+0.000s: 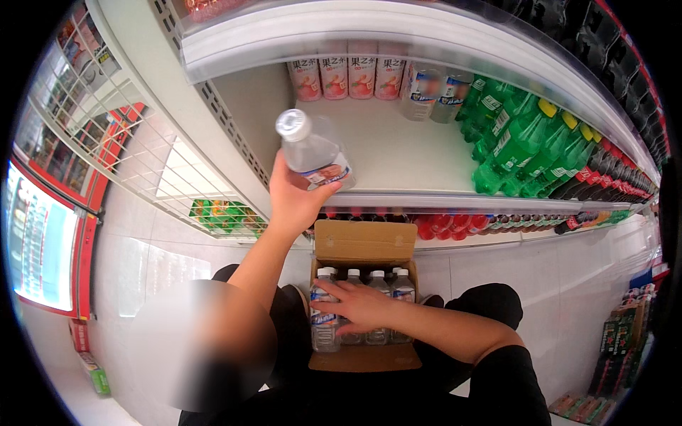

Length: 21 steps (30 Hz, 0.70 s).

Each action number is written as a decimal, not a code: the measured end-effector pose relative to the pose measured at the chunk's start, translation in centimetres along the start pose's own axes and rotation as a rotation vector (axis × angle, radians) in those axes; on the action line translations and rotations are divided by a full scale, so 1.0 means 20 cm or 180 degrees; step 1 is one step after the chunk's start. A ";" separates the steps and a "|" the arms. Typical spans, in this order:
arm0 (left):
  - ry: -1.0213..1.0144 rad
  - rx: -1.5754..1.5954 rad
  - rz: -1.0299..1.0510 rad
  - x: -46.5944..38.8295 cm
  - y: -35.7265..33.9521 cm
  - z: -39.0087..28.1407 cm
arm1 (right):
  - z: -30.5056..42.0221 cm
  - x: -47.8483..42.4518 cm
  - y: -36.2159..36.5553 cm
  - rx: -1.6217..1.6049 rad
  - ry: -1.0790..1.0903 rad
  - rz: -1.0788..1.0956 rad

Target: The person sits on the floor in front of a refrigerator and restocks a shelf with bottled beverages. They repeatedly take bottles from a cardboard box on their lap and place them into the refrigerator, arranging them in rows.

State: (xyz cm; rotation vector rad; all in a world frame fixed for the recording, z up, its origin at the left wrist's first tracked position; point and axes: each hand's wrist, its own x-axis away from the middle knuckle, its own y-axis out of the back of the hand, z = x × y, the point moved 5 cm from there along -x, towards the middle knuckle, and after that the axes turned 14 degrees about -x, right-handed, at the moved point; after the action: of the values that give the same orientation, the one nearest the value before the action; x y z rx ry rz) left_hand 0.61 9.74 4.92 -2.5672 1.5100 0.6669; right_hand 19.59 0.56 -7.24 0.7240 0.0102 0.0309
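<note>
My left hand (pixel 298 199) grips a clear plastic bottle (pixel 322 146) with a white cap and blue label. It holds the bottle at the left end of a white shelf (pixel 394 144), near the front edge. Below the shelf, an open cardboard box (pixel 365 242) of similar bottles stands between my legs. My right hand (pixel 354 306) lies over these bottles with fingers spread, against a labelled bottle (pixel 325 319) at the box's left side; whether it grips it is not clear. Pink-and-white drink packs (pixel 361 77) and similar clear bottles (pixel 421 93) line the back of the shelf.
Green soda bottles (pixel 511 144) and dark cola bottles (pixel 597 181) fill the shelf's right part. Red drink bottles (pixel 450 226) stand on the lower level. A white wire rack (pixel 160 183) is at the left, with a red-framed drinks cooler (pixel 85 266) beyond. Stacked cartons (pixel 618 341) stand far right.
</note>
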 end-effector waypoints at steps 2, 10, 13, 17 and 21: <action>0.0232 0.0031 -0.0069 0.03 0.03 -0.01 | -0.01 0.01 0.01 0.0031 0.0093 -0.0093; 0.0728 0.1014 0.1059 0.36 0.02 -0.02 | -0.28 0.14 0.35 -0.0175 -0.1398 -0.0626; 0.1533 0.1182 0.1720 0.52 -0.11 -0.01 | -0.36 0.22 0.51 -0.2987 -0.1004 -0.2211; 0.2333 0.0692 0.2359 0.74 -0.23 0.11 | -0.27 0.24 0.56 -0.4128 -0.1139 -0.2520; 0.2782 -0.0192 0.3420 0.82 -0.26 0.18 | -0.37 0.24 0.36 -0.3130 -0.1615 -0.2023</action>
State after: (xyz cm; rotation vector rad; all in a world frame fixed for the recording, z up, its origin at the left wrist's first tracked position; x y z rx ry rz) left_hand 10.76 0.14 -5.80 -1.9233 3.1672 -0.5275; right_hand 23.99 11.08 -8.06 -0.2932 -0.2452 -0.7130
